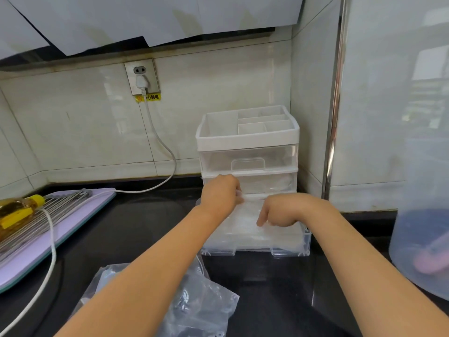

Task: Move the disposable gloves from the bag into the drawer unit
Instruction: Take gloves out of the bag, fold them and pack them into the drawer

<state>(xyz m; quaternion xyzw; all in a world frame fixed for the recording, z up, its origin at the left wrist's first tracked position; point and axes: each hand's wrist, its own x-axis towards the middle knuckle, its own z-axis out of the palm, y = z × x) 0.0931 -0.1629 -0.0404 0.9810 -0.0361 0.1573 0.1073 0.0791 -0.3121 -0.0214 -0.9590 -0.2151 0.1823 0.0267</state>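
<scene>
A white drawer unit point(247, 139) stands against the back wall on the black counter. Its bottom clear drawer point(291, 250) is pulled out toward me and holds a pile of thin clear disposable gloves point(245, 233). My left hand point(222, 190) is over the back left of the drawer, its curled fingers pinching the glove plastic. My right hand point(279, 211) presses down into the pile with curled fingers and seems to hold plastic too. The crumpled clear bag point(194, 302) lies on the counter in front, partly under my left forearm.
A lilac board point(80, 220) with a metal rack and a yellow oil bottle point(17, 212) sits at left. A white cable point(52, 259) runs from the wall socket point(142, 77) across the counter. A large translucent container point(420, 239) stands at right.
</scene>
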